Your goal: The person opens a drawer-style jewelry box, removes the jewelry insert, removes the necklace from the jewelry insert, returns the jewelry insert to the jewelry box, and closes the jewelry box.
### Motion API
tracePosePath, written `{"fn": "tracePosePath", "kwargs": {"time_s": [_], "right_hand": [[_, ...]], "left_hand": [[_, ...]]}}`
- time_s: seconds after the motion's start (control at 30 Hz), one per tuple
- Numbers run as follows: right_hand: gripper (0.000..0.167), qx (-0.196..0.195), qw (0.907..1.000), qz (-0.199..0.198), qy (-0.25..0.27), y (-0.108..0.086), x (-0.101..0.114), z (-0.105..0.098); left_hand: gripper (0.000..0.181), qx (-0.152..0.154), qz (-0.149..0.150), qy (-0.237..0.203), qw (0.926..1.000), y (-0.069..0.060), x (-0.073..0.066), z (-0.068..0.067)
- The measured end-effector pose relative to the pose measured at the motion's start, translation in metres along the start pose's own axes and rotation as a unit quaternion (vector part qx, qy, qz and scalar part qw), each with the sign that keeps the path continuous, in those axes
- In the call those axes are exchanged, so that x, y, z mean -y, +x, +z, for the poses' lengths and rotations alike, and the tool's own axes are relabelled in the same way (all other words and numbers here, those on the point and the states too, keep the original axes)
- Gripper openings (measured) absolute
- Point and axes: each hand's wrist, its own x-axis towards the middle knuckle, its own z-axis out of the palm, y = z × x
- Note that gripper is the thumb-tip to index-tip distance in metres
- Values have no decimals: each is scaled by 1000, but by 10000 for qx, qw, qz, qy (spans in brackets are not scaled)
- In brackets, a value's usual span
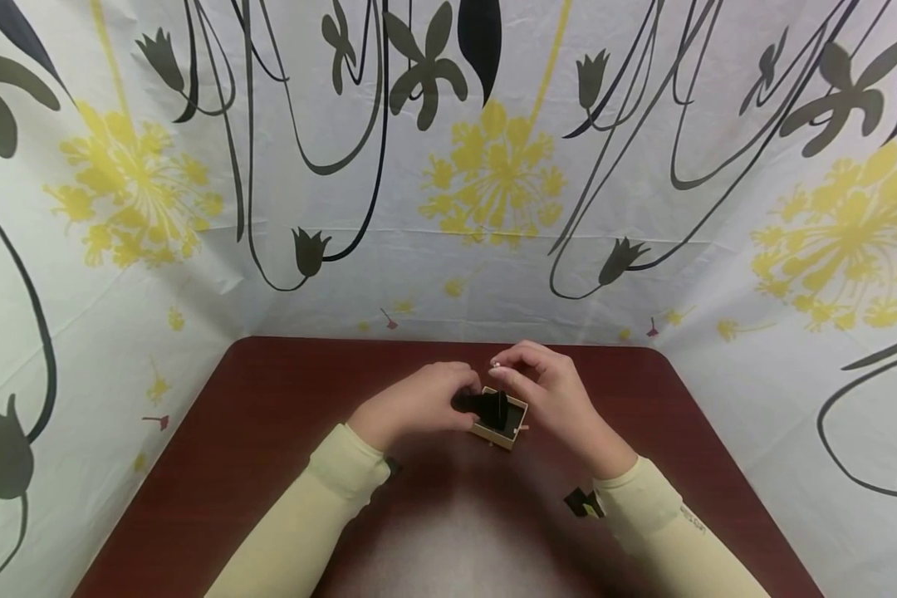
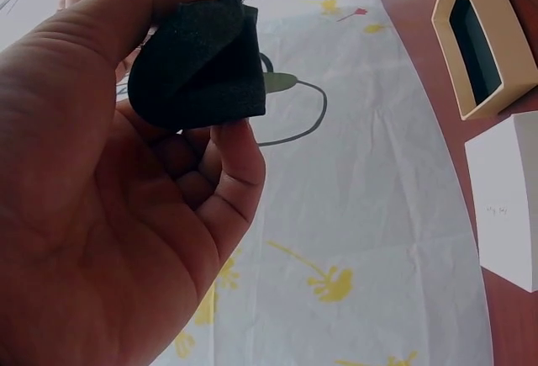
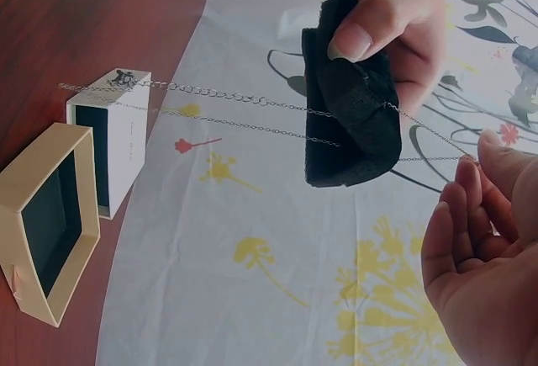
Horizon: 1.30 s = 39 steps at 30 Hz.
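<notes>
My left hand (image 1: pixel 414 403) grips a folded black fabric-like pad (image 3: pixel 357 130) just over a small box, thumb on top and fingers beneath. Between thumb and fingertips, my right hand (image 1: pixel 556 399) pinches a thin silver chain necklace (image 3: pixel 223 94) to the right of the pad. In the right wrist view, the chain's strands cross the pad and run out on its far side toward the boxes. The open beige box (image 3: pixel 38 160) has a dark inside. Beside it, in the same view, is a white box part (image 3: pixel 130 147) with a dark opening.
The dark red-brown table (image 1: pixel 269 448) has rounded far corners. A white cloth (image 1: pixel 478 282) printed with yellow and grey flowers hangs behind it and on both sides. A dark strap-like piece (image 1: pixel 585 502) sits by the right cuff.
</notes>
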Motion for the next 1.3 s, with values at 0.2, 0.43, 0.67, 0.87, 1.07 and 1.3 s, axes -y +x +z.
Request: {"fn": "tracePosePath", "kwargs": {"time_s": [0.2, 0.43, 0.67, 0.87, 1.07, 1.3], "right_hand": [[6, -33, 10000, 33, -70, 0, 2, -1], [6, -38, 9999, 106, -95, 0, 2, -2], [7, -70, 9996, 193, -168, 0, 4, -3], [8, -141, 9995, 218, -180, 0, 4, -3], [7, -175, 9994, 234, -173, 1, 3, -5], [7, -236, 9994, 187, -167, 1, 6, -7]], "left_hand": [[31, 45, 1, 24, 10000, 0, -1, 0], [30, 27, 62, 2, 10000, 0, -1, 0], [32, 58, -18, 3, 10000, 0, -2, 0], [34, 113, -20, 33, 9999, 0, -2, 1], [32, 105, -5, 20, 9999, 0, -2, 2], [29, 121, 23, -7, 9999, 0, -2, 3]]}}
